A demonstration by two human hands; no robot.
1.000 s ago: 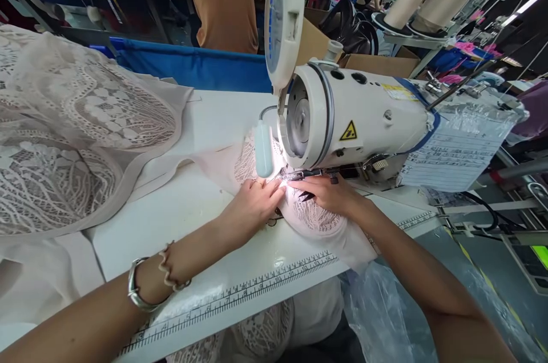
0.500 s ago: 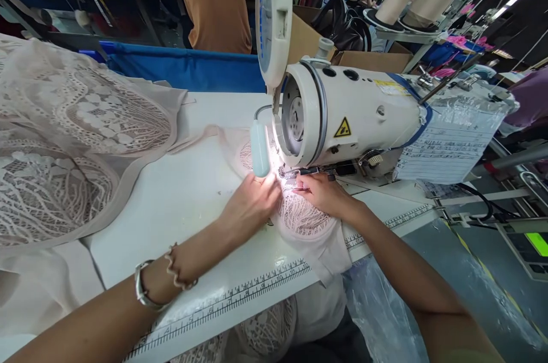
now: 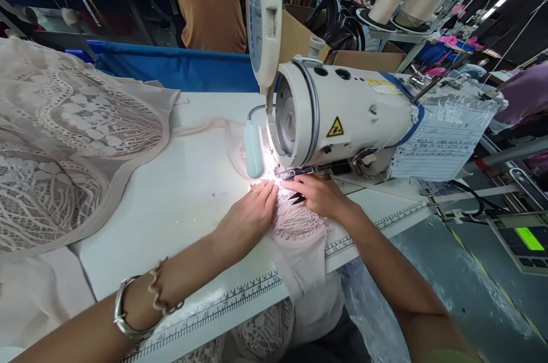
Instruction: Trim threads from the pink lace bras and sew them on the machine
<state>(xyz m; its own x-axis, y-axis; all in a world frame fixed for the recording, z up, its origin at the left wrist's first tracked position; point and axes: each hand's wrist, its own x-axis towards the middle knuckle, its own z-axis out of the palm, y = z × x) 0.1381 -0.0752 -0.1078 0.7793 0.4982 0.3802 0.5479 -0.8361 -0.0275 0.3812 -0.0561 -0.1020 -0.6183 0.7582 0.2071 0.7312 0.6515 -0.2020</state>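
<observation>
A pale pink lace bra piece (image 3: 299,220) lies under the needle area of a white sewing machine (image 3: 351,117), its plain fabric end draped over the table's front edge. My left hand (image 3: 246,217) rests at the left of the lace, fingers stretched out and pressing it by the lit presser foot. On the other side, my right hand (image 3: 319,194) is closed around small dark thread snips (image 3: 297,198), whose points stick out over the lace. That hand's index finger reaches toward the presser foot, and its palm side is hidden. Bright lamp light washes out the stitching spot.
Large lace bra pieces (image 3: 81,117) are heaped at the left of the white table (image 3: 188,197). A pale lamp (image 3: 254,152) hangs beside the needle. A printed ruler strip (image 3: 240,297) runs along the front edge. Behind are a blue cloth bin (image 3: 171,69) and a person in brown (image 3: 214,3).
The view has shifted slightly. My left fingers have straightened and flattened on the fabric. The snips' points now show beneath my right hand, and the lace piece's hanging end has moved left.
</observation>
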